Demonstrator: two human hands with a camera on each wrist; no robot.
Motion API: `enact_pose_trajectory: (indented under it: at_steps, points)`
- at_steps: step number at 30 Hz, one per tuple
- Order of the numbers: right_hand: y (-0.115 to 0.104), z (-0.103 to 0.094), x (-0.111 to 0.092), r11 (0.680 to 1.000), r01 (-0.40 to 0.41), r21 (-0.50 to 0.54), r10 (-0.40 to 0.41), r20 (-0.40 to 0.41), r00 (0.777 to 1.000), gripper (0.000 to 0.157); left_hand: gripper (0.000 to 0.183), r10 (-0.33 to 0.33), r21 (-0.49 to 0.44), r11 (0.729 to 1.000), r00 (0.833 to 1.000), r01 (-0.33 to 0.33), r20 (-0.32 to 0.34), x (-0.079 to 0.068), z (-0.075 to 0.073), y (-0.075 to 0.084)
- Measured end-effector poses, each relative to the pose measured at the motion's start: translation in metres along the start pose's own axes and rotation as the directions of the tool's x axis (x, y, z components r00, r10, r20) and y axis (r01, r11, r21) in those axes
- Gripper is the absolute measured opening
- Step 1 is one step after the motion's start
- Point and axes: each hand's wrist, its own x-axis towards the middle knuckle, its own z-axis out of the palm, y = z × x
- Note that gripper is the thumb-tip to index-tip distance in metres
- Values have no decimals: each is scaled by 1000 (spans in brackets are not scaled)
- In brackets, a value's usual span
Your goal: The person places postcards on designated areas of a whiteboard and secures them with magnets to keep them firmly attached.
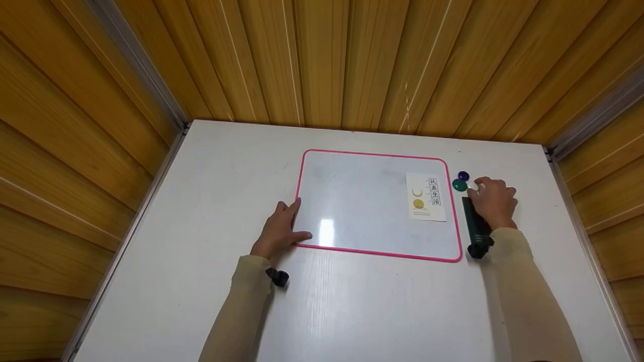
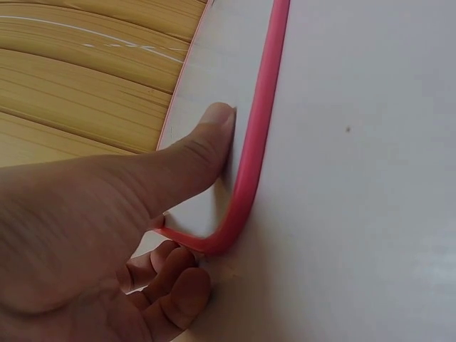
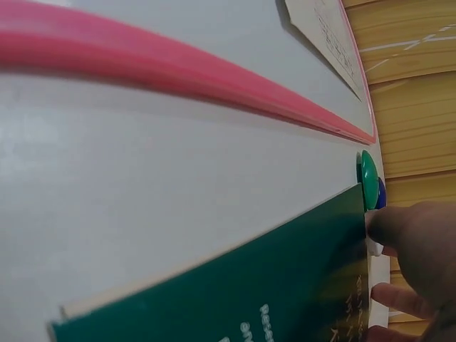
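Note:
A whiteboard (image 1: 362,201) with a pink frame lies flat on the table. My left hand (image 1: 276,229) grips its near left corner; in the left wrist view the thumb (image 2: 210,135) presses on the board's face and the other fingers are curled at the frame. A printed white card (image 1: 425,197) rests on the board's right part. My right hand (image 1: 494,201) is beyond the board's right edge, its thumb and fingertips pinching a small white magnet (image 3: 375,246), mostly hidden. A green magnet (image 1: 459,185) and a dark blue magnet (image 1: 463,175) lie beside those fingertips.
Under the right wrist lies a dark green booklet (image 1: 474,221) with pale lettering, partly covered by the hand. The white table (image 1: 226,166) meets wood-patterned walls (image 1: 322,60) at the back and sides.

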Motion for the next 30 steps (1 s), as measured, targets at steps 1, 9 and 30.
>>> enact_pose_trajectory:
  at_steps: [1,9,30]
  points:
    - [0,0,0,1000,-1,-1,1,1,1000,48,103,0,0,1000,1000,0,0,0,0,0]
    - [-1,1,1,1000,-16,-9,16,12,1000,48,103,2,6,1000,1000,-2,8,-1,-1,1]
    - [1,-6,1,999,-18,41,16,41,999,52,104,13,4,1000,1000,-13,0,-1,-1,2]
